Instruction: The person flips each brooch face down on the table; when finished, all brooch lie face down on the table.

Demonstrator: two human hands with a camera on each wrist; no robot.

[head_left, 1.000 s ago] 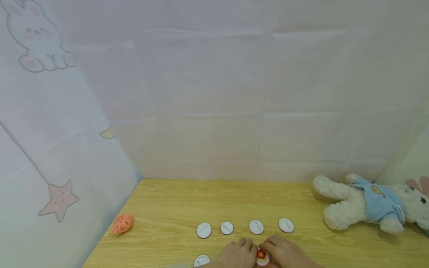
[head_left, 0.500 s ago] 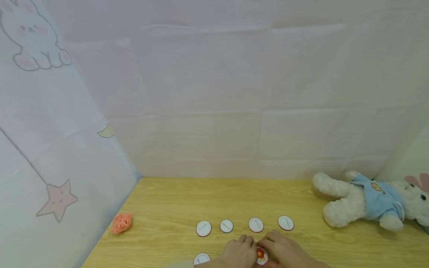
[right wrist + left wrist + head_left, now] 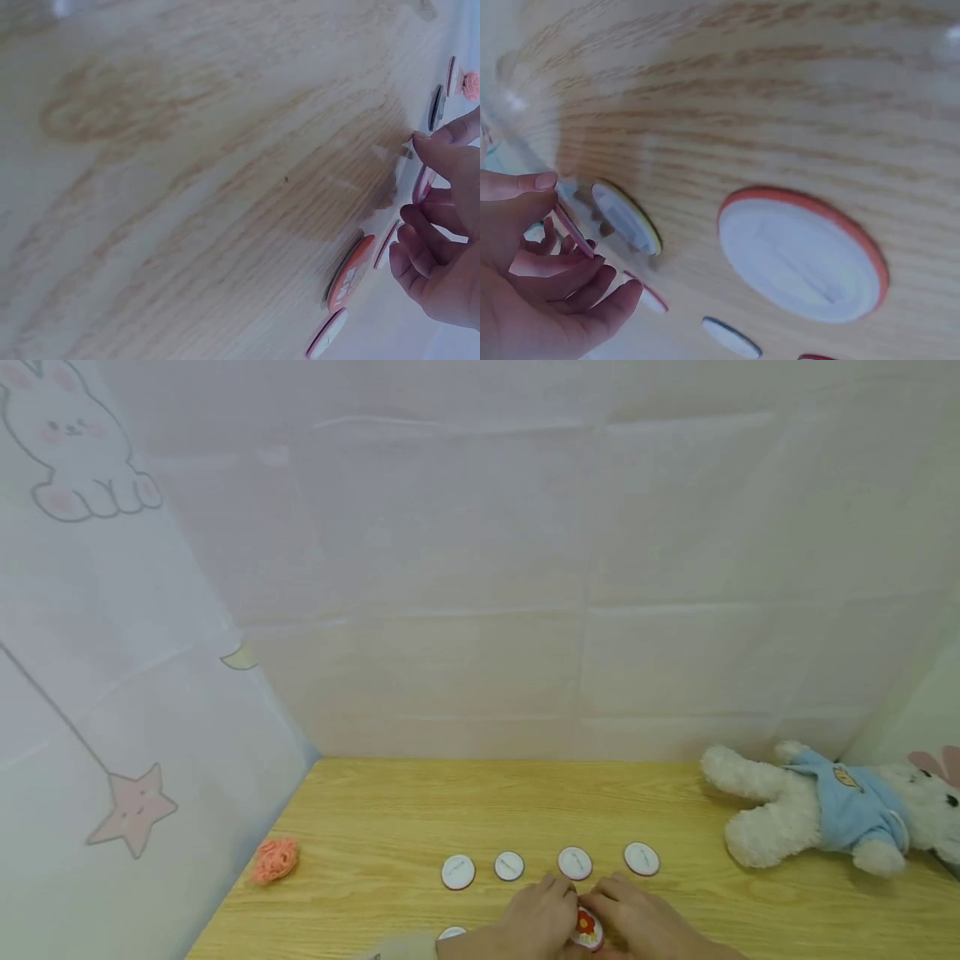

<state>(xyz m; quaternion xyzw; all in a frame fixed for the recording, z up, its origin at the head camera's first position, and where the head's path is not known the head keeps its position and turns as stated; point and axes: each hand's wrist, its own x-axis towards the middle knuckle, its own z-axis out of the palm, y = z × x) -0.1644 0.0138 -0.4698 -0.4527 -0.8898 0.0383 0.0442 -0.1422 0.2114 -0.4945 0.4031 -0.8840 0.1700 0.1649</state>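
In the head view, a round pin badge (image 3: 588,927) with a red flower on its face is between my two hands, above the wooden table. My left hand (image 3: 538,917) pinches its left edge, and my right hand (image 3: 633,914) pinches the right edge. The left wrist view shows the badge (image 3: 573,229) nearly edge-on, between the thumb and fingers of the left hand (image 3: 547,277). From the right wrist, the badge (image 3: 424,184) is partly covered by the right hand (image 3: 450,217).
Several badges lie pin side up, including a white-backed one (image 3: 575,863) just beyond the hands. An orange-faced badge (image 3: 351,274) lies closer to the right wrist. A coral yarn bundle (image 3: 275,860) is at left; a white plush toy (image 3: 817,810) lies at right.
Both hands keep hold of the flower badge with little movement. My left forearm now covers more of the badge at the table's near edge. The head view has shifted slightly.
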